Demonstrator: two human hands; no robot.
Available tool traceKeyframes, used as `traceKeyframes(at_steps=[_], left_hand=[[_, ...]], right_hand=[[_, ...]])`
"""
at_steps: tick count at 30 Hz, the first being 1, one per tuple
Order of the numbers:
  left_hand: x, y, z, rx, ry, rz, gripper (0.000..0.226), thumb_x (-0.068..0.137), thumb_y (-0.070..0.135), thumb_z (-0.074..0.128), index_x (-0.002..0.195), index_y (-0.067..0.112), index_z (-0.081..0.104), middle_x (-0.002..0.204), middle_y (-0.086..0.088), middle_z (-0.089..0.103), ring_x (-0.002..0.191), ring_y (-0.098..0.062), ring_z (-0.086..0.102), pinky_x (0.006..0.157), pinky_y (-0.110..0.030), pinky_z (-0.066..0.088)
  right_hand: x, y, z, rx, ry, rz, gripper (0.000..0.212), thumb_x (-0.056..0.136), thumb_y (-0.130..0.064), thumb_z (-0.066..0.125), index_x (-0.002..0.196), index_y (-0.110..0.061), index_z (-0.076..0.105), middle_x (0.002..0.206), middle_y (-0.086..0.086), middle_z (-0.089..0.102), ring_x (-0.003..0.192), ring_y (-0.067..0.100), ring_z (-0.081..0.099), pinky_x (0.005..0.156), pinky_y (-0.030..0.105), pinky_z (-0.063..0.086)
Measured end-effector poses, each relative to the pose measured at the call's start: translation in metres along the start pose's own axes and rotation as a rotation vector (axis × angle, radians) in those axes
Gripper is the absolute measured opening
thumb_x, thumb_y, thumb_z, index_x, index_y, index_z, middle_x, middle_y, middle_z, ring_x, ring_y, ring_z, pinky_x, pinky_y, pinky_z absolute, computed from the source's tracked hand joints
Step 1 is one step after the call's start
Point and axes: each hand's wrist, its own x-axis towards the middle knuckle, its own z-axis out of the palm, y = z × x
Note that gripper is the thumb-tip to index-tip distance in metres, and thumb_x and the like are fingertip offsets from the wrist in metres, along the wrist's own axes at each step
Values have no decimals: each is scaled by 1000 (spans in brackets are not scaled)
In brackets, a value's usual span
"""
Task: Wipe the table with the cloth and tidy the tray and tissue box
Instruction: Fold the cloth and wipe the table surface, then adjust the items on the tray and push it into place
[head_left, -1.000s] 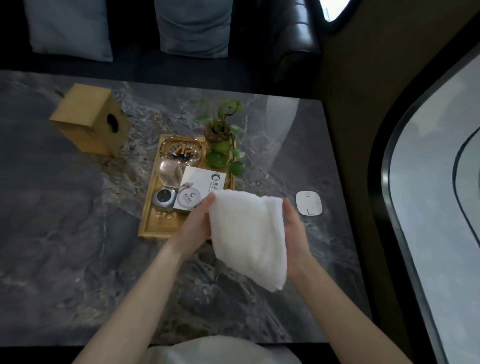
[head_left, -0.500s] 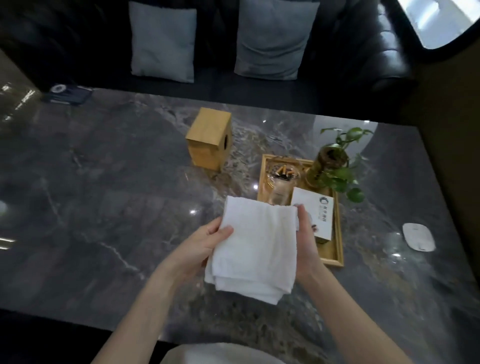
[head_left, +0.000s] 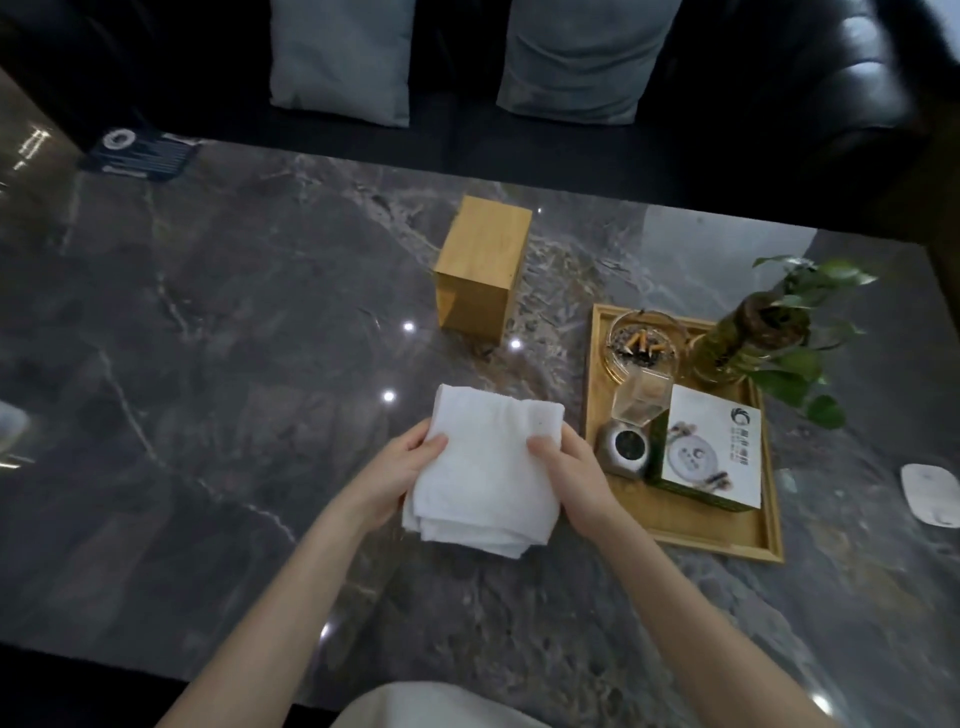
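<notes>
Dark leather sofa (head_left: 779, 78) runs along the far side with two grey cushions (head_left: 343, 57) leaning on it, and in front of it spreads the grey marbled tabletop (head_left: 208, 364), glossy with small light reflections. On the right part of the tabletop lies a shallow wooden tray (head_left: 675, 530); in it stand a glass ashtray (head_left: 643, 343) full of cigarette butts, a potted green plant (head_left: 763, 332) at the far right corner, a printed white card box (head_left: 711, 452), a clear glass holder (head_left: 640, 397) and a small round metal container (head_left: 626, 449). A wooden tissue box (head_left: 483, 270) lies on its side to the left of the tray, apart from it. Near the middle, a folded white cloth (head_left: 483, 473) is held between both hands just left of the tray. The left hand (head_left: 400, 467) grips the cloth's left edge with the thumb on top, and the right hand (head_left: 571, 467) clasps its right edge the same way. A small white flat device (head_left: 930, 493) rests at the right edge, and a dark leaflet (head_left: 140, 153) sits at the far left corner.
</notes>
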Motion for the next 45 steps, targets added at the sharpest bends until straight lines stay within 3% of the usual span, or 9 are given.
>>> traceKeyframes(at_steps=[5,10,17,22,26,31,34,39,45], left_hand=[[26,-2,-12,134,123,36,38,91,29,50,129,23,47,118,2,60,104,-10,59,84,-25,48],[32,-4,-10,265,276,149,30,89,9,53,119,11,57,93,12,63,79,4,60,65,-7,48],[25,-17,0,778,572,268,41,86,12,57,125,4,49,117,-19,59,104,-30,55,87,-36,42],[22,-43,-3,1284,450,327,66,89,43,29,142,7,18,152,-14,24,139,-28,23,113,-42,17],[26,-56,-7,1415,412,263,69,83,51,4,138,12,-8,156,-6,6,143,-19,4,112,-41,-3],[23,-48,-3,1476,393,203,67,89,48,11,144,12,0,156,-5,3,143,-19,1,114,-48,-2],[21,-31,9,1543,417,140,62,94,40,26,144,10,8,157,-8,5,144,-21,-2,114,-50,-5],[16,0,52,1344,408,334,38,94,29,37,124,11,51,140,-10,46,132,-24,35,110,-40,24],[23,31,119,624,272,331,26,93,19,44,84,9,66,79,-7,70,79,-19,63,68,-28,48]], right_hand=[[32,2,7,-370,166,-142,20,87,-19,56,98,-2,58,97,20,64,90,33,60,78,47,50],[46,10,8,-406,231,-159,17,85,-18,60,100,-10,62,89,2,65,83,19,60,68,28,47],[42,14,10,-474,342,-281,45,86,-8,58,129,-9,44,106,6,58,97,18,54,90,32,47],[23,39,16,-1128,198,-503,59,93,-36,28,143,-6,22,152,13,25,142,26,19,116,39,13],[24,56,17,-1268,61,-396,69,86,-52,2,141,-15,-14,155,4,-12,138,15,-21,112,32,-13],[25,53,16,-1316,27,-385,68,86,-52,0,139,-13,-18,155,7,-15,138,17,-22,113,33,-13],[20,38,10,-1222,-14,-396,61,97,-38,24,146,-9,1,157,9,-4,143,18,-10,115,33,-5],[-2,6,-19,-881,246,-683,24,91,-12,51,112,-4,60,123,14,59,113,24,55,96,32,46],[-31,-21,-91,-613,544,-764,25,88,-22,46,86,-6,65,79,1,61,67,9,53,57,19,40]])
